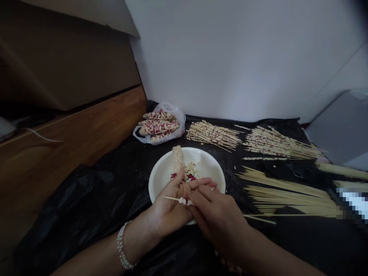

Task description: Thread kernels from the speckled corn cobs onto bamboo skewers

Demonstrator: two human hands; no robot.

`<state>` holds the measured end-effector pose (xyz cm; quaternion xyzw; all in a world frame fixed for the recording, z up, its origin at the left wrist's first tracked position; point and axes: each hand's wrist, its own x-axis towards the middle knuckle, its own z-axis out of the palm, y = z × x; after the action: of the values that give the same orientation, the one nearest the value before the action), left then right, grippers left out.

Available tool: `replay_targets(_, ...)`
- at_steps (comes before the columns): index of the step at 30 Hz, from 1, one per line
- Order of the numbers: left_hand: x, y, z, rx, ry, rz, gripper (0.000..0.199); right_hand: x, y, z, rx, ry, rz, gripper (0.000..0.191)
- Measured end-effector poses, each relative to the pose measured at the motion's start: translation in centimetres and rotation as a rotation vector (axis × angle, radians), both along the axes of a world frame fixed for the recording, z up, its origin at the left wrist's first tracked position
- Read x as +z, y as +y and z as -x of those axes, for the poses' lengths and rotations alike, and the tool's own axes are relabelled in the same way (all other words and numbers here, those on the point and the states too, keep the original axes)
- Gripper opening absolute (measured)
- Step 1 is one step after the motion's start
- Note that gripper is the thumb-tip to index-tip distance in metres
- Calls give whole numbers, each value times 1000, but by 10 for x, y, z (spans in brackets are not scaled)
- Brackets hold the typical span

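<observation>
My left hand (169, 214) is turned palm up over the front of a white bowl (155, 184), its thumb and fingers stretched out. Across that palm lies a thin wooden skewer (171, 198) with its pointed tip to the left. Pale and dark red corn kernels (185, 201) are threaded on it behind the tip. My right hand (221, 209) closes its fingers on the skewer, hiding part of it and part of the left palm. A mostly stripped corn cob (177, 157) leans inside the bowl beside loose kernels (189, 168).
A plastic bag (180, 115) of speckled corn cobs (161, 125) stands behind the bowl. Two piles of kernel-threaded skewers (214, 134) lie at back right, with bare skewers (287, 195) nearer. Black plastic sheeting (115, 184) covers the surface; a wooden board (115, 115) borders the left.
</observation>
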<state>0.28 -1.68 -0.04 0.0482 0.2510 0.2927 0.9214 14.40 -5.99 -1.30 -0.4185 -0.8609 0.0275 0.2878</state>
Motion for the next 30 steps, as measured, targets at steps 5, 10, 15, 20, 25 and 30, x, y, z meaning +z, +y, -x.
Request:
replay_targets(5, 1, -3, -3, 19, -56, -9, 36, 4, 10, -13, -109, -119, -77, 19)
replay_targets(10, 1, 5, -1, 135, 21, -15, 24, 19, 18, -29, -238, -139, -98, 25)
replay_targets(15, -2, 12, 5, 187, 130, -81, 19, 30, 19, -39, -293, -220, -96, 36)
replay_targets(20, -3, 13, 6, 239, 220, -105, 21, 32, 16, -41, -252, -238, -107, 25)
replay_targets(25, 0, 13, 6, 267, 268, -119, 19, 35, 12, -42, -238, -219, -94, 25)
replay_targets(30, -1, 13, 7, 334, 314, -113, 16, 37, 8, -43, -242, -225, -120, 26)
